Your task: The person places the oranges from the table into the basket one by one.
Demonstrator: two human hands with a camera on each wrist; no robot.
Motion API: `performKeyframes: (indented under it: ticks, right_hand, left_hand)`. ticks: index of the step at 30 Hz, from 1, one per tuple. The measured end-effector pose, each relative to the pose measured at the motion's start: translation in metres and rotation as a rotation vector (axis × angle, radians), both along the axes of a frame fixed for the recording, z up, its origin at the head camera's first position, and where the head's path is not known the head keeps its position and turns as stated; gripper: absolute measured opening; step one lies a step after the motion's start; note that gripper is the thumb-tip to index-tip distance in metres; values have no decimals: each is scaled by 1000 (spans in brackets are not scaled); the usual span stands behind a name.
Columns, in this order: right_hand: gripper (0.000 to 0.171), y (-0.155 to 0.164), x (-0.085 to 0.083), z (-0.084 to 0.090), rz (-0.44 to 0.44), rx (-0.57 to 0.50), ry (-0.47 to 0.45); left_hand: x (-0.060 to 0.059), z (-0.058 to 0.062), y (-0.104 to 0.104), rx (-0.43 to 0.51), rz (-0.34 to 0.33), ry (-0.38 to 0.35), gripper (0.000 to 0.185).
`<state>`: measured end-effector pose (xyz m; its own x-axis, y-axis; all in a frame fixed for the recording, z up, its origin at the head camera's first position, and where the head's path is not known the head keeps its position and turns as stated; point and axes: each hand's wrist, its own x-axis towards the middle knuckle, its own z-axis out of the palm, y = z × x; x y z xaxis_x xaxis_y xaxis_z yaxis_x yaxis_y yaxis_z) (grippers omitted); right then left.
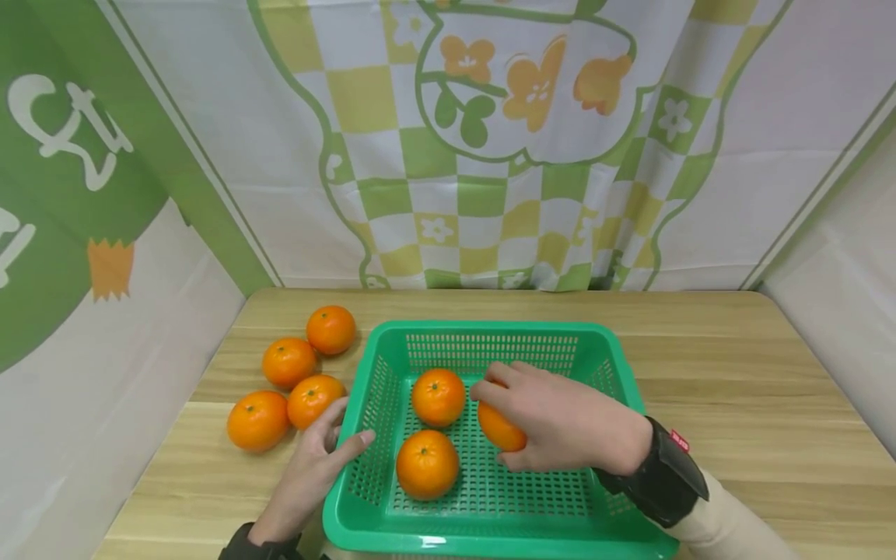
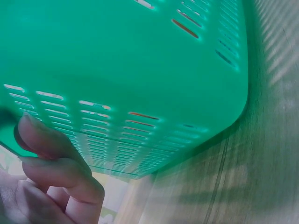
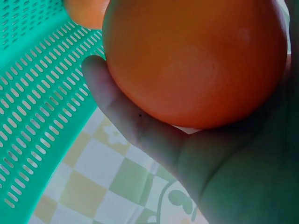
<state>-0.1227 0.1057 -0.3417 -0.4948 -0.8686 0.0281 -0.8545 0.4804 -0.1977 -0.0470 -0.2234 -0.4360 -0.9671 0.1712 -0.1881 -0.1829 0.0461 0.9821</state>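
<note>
In the head view my right hand (image 1: 563, 420) grips an orange (image 1: 497, 425) inside a green plastic basket (image 1: 490, 327). The right wrist view shows this orange (image 3: 196, 60) large against the palm, with fingers wrapped along its side. Two more oranges lie on the basket floor left of that hand, one farther back (image 1: 439, 397) and one nearer (image 1: 428, 465). My left hand (image 1: 315, 467) holds the basket's left rim, its thumb over the edge and its other fingers outside. From the left wrist, the curled fingers (image 2: 70, 182) show beside the slotted wall (image 2: 117, 93).
Several oranges (image 1: 289, 363) sit in a group on the wooden table (image 1: 735, 404), left of the basket; the closest one (image 1: 316, 397) is right by my left fingers. A patterned cloth (image 1: 434, 179) hangs behind the table, and white-and-green panels flank both sides.
</note>
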Motion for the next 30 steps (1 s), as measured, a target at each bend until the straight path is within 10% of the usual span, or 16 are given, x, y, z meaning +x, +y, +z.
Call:
performKeyframes:
  ticks: [30]
  right_hand:
    - [57,-13,-5,3,52,117,-81]
  left_hand:
    - [0,-1,0,19,-12,10,59]
